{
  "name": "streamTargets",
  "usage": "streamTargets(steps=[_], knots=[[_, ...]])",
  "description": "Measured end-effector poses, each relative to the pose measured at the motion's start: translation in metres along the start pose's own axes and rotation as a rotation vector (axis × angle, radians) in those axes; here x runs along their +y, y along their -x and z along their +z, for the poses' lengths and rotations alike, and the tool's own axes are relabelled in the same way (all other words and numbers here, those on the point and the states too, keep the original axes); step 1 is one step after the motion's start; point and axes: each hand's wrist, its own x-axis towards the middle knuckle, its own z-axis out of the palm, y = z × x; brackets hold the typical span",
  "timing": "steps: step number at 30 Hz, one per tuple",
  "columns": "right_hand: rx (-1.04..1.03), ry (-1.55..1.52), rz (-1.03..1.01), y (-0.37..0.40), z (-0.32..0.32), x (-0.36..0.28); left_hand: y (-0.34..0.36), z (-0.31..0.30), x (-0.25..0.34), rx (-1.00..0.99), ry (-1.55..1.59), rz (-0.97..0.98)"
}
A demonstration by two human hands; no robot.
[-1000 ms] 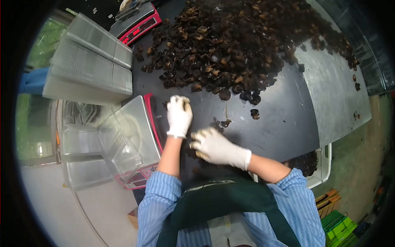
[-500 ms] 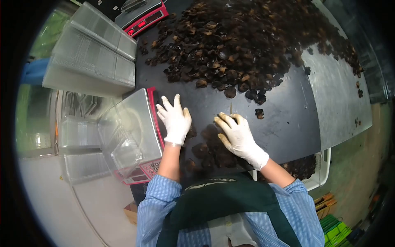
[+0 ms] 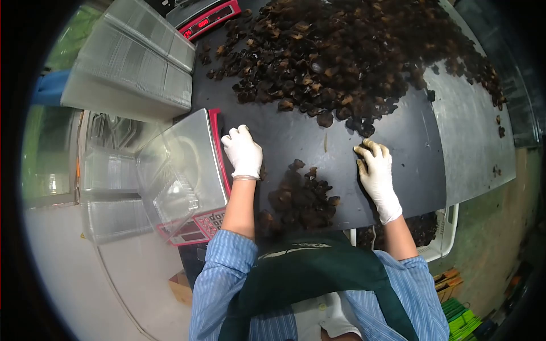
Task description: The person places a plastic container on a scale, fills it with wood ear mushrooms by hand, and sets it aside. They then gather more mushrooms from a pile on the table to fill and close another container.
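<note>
My left hand (image 3: 244, 152), in a white glove, is beside the red edge of the near scale (image 3: 219, 153). Its fingers are curled in, and I see nothing in them. My right hand (image 3: 377, 177), gloved too, rests at the front of a big heap of dark wood ear mushrooms (image 3: 324, 62). Those fingers are bent over the table with the thumb apart; what lies beneath them is hidden. Between my hands, close to my apron, sits a small group of wood ear mushrooms (image 3: 304, 199). A clear plastic tray (image 3: 176, 196) is on the near scale.
Tall stacks of clear plastic trays (image 3: 131, 68) stand at the left, with more stacked trays (image 3: 114, 219) below. A second red scale (image 3: 207, 20) is at the back left. A white crate (image 3: 449, 233) holding dark pieces stands under the table's right front edge.
My right hand has moved right and forward, leaving the small group uncovered and covering the spot of a loose mushroom. The spread fingers of my left hand have curled in.
</note>
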Motion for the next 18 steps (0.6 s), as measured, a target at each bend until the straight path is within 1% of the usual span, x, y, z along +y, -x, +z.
streamTargets(steps=[1,3,4,5,7,8,9,10,12,14,15,16,18], knots=[[-0.019,-0.077,0.004,0.002,0.003,0.003,0.000,0.003,-0.002,0.074,0.036,0.041],[-0.061,-0.235,0.015,0.004,0.005,0.002,0.000,0.004,-0.002,0.051,0.159,0.064],[-0.028,-0.328,0.019,0.005,0.005,-0.006,0.000,0.004,-0.001,0.041,0.221,0.076],[-0.032,-0.402,-0.003,0.003,0.007,-0.014,0.000,0.008,-0.001,0.108,0.407,0.124],[-0.033,-0.547,-0.012,-0.001,0.007,-0.036,0.006,-0.009,0.015,0.002,0.662,0.061],[-0.065,-0.529,-0.094,-0.003,0.012,-0.039,0.011,-0.015,0.020,-0.056,0.789,0.029],[-0.096,-0.526,-0.140,-0.006,0.017,-0.043,0.017,-0.014,0.020,-0.076,0.760,0.116],[-0.127,-0.522,-0.187,-0.008,0.023,-0.050,0.024,-0.014,0.020,-0.158,0.745,0.171],[-0.194,-0.363,-0.238,-0.006,0.034,-0.063,0.047,-0.024,0.018,-0.123,0.591,0.471],[-0.339,-0.347,-0.308,-0.005,0.029,-0.068,0.064,-0.040,0.010,-0.195,0.430,0.577],[-0.395,-0.364,-0.343,-0.004,0.022,-0.069,0.073,-0.050,0.007,-0.205,0.373,0.584],[-0.452,-0.380,-0.379,-0.001,0.017,-0.069,0.083,-0.060,0.002,-0.308,0.238,0.570],[-0.562,-0.380,-0.443,0.008,0.005,-0.060,0.102,-0.080,-0.005,-0.448,0.208,0.506]])
